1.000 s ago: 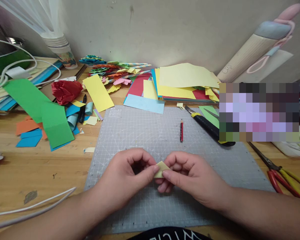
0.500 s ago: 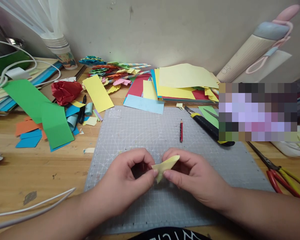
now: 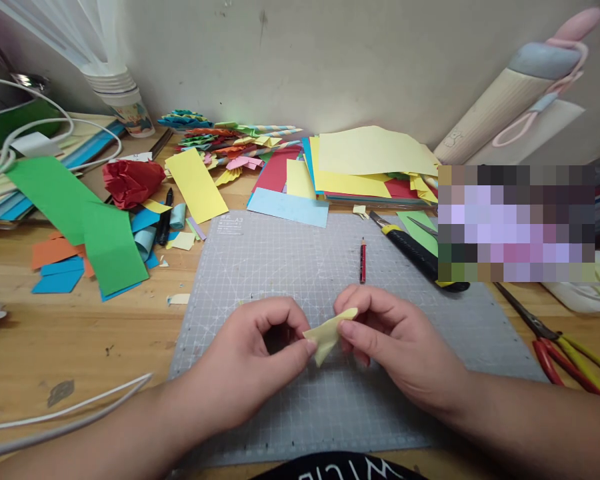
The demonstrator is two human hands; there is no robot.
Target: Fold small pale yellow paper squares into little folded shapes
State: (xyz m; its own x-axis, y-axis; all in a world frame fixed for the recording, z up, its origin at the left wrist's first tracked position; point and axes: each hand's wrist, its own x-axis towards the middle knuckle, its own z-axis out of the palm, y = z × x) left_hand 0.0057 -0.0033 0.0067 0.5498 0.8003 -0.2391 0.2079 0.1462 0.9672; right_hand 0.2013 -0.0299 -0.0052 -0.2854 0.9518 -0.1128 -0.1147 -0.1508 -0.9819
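A small folded piece of pale yellow paper (image 3: pixel 325 339) is held in the air over the grey cutting mat (image 3: pixel 280 260). My left hand (image 3: pixel 263 360) pinches its left corner between thumb and fingers. At the upper right end of the paper, my right hand (image 3: pixel 395 340) has its thumb and forefinger closed on it, the other fingers curled behind. A short red pencil (image 3: pixel 363 261) lies on the mat beyond my right hand.
A black and yellow cutter (image 3: pixel 415 257) lies at the mat's back right, with red and yellow-handled scissors (image 3: pixel 555 337) farther right. Green paper (image 3: pixel 113 250), crumpled red paper (image 3: pixel 133 183) and scraps are at the left. Coloured sheets (image 3: pixel 375 153) lie along the wall.
My right hand has shifted slightly up and right along the paper, its thumb now near the upper right tip. The paper's lower point shows more. My left hand is nearly unchanged.
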